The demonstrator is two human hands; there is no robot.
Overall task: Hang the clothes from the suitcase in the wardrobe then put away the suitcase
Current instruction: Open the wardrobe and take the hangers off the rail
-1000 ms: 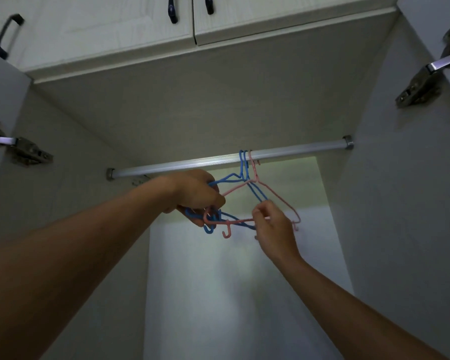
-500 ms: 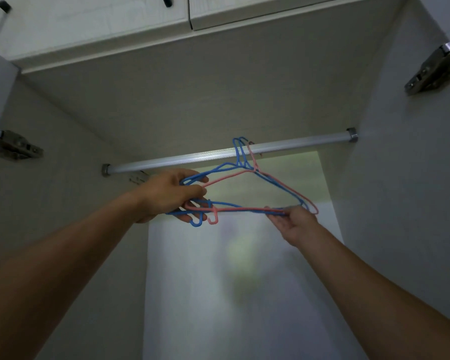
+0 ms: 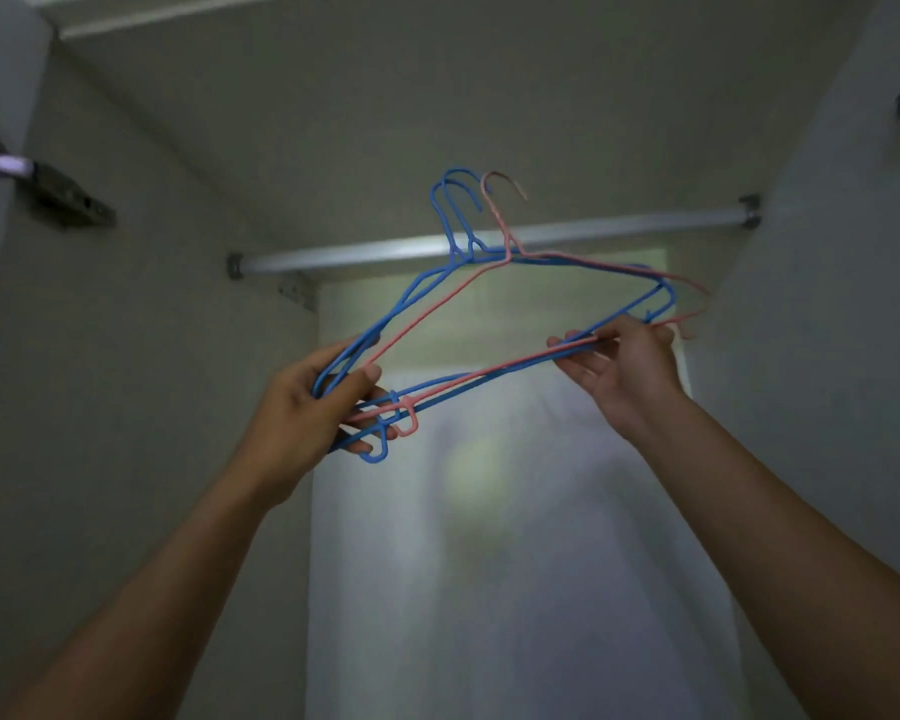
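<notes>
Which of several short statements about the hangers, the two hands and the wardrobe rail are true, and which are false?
1. The left hand and the right hand both hold the bundle of hangers. True.
2. The hooks sit on the rail. False: they are held above it.
3. A shirt hangs on the pink hanger. False: every hanger is bare.
4. The bundle mixes blue hangers with pink. True.

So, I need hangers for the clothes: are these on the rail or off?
Off: hangers held by left hand and right hand, hooks clear above the rail.
</notes>
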